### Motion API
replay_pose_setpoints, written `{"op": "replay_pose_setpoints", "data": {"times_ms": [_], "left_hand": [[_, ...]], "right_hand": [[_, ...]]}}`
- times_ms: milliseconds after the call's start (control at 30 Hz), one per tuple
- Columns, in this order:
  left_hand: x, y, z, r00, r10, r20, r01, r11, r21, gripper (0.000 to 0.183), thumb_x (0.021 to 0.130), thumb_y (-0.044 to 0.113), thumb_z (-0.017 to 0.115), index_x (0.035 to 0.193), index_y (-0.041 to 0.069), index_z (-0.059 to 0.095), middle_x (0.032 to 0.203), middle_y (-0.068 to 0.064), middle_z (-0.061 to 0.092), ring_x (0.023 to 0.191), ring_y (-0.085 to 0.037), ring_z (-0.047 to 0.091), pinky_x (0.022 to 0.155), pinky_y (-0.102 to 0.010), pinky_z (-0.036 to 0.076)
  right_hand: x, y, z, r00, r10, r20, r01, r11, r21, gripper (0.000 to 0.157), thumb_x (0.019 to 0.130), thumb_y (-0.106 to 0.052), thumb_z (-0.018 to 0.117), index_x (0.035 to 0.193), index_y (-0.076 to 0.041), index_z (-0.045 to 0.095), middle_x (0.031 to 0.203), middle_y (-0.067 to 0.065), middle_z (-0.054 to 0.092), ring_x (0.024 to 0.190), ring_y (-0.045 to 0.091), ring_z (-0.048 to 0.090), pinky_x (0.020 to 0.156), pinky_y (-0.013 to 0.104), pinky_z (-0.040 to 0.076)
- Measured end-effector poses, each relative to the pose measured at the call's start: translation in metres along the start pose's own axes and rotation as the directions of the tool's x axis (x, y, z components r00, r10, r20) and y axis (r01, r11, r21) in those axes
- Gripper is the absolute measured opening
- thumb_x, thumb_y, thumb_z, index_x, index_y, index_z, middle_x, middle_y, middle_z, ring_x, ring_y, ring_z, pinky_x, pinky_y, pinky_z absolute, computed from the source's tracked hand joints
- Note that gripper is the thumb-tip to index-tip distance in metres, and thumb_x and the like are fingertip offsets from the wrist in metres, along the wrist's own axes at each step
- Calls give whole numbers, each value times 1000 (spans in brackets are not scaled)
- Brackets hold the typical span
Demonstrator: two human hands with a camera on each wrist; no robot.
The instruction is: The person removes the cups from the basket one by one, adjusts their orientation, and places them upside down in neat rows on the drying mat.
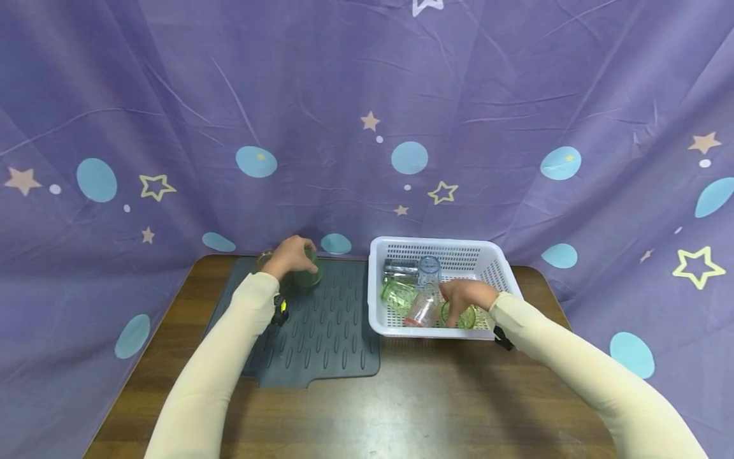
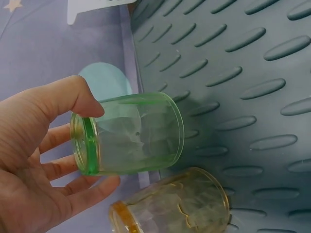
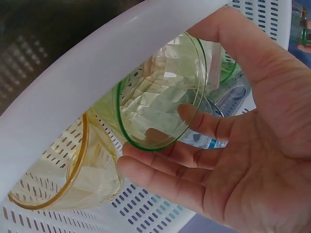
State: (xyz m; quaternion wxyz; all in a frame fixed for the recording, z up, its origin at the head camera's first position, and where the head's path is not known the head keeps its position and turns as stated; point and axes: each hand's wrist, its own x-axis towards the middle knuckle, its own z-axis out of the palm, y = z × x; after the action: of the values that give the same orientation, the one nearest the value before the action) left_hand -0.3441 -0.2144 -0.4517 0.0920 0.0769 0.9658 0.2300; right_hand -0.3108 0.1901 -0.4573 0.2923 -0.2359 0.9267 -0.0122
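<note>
White basket, tinted cups inside

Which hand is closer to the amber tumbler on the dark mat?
The person's left hand: it holds a green tumbler right beside the amber tumbler. The right hand is farther off, in the white basket at a green-rimmed tumbler.

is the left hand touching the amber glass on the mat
Apart: the left wrist view shows purple curtain between the left hand, at its nearest fingertip, and the amber glass.
</note>
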Motion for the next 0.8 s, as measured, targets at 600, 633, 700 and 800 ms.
{"op": "replay_pose_setpoints", "data": {"times_ms": [600,633,700,800], "left_hand": [[1,-9,17,999,-28,17,27,998,55,56,79,17,82,129,0,65,141,-27,52,128,-46,52,100,-57,50],[0,-9,18,999,-31,21,30,998,54,57,79,17,82,130,0,64,141,-27,52,129,-47,51,100,-57,50],[0,-10,20,999,-39,29,38,998,48,58,80,16,82,133,0,63,143,-27,51,130,-46,51,100,-57,50],[-1,-12,21,999,-46,30,44,998,43,60,81,16,82,134,0,62,144,-27,50,130,-47,50,100,-58,50]], "right_hand": [[-3,11,-6,987,101,129,-122,978,169,65,67,-21,84,119,-3,49,113,15,61,88,26,63,69,43,62],[-4,12,-7,987,94,131,-117,977,179,67,67,-20,84,121,-3,49,120,18,61,91,29,64,70,43,63],[-5,14,-8,988,77,135,-103,975,196,70,68,-18,83,126,-2,47,133,22,56,98,33,65,72,45,63],[-6,15,-9,989,61,132,-87,975,205,70,68,-16,82,127,-2,48,139,24,52,103,35,64,73,46,63]]}}
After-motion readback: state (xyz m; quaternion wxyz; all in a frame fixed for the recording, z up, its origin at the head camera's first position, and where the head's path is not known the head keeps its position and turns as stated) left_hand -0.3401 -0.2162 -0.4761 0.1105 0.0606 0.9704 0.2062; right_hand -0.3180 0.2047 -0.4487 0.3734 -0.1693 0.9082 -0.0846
